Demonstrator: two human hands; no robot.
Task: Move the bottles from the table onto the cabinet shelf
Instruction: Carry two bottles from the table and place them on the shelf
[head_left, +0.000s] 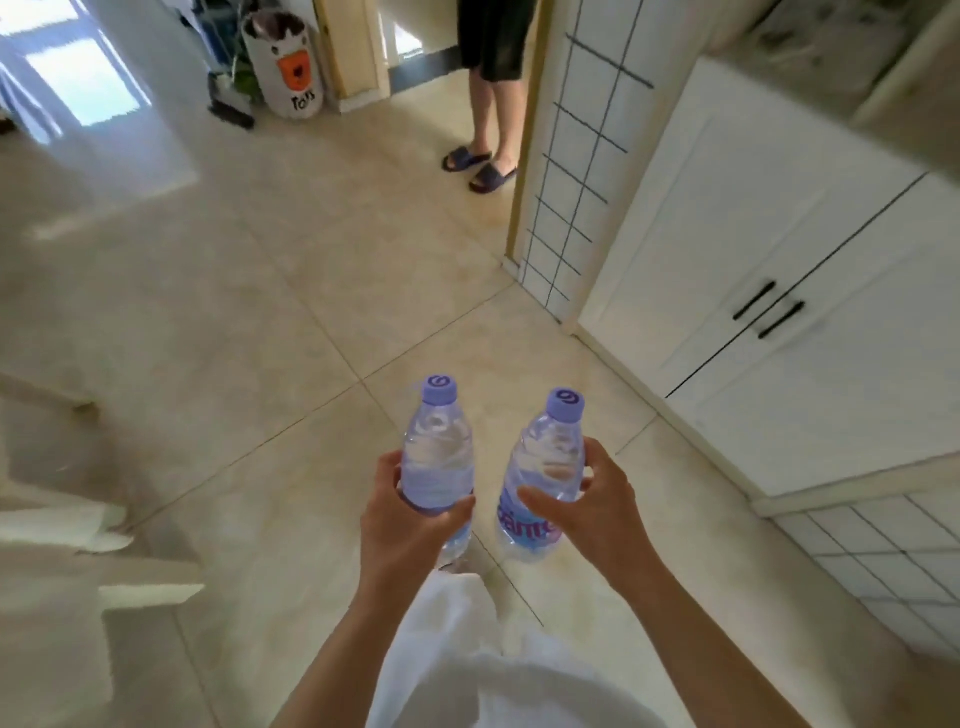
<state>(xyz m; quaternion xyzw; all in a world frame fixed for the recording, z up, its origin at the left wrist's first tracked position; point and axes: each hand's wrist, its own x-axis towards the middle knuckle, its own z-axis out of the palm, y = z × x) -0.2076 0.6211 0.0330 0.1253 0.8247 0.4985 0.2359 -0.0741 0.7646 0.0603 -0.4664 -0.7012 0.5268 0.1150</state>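
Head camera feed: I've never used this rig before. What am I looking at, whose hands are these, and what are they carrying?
There is no machine here. The one picture comes from a camera on a person's head, looking forward and down. The left hand grips one water bottle; the right hand grips a second bottle. Both are upright, capped in purple, held over a tiled floor. White cabinet doors stand to the right. Another person's legs show near the top. No table or shelf is in view.
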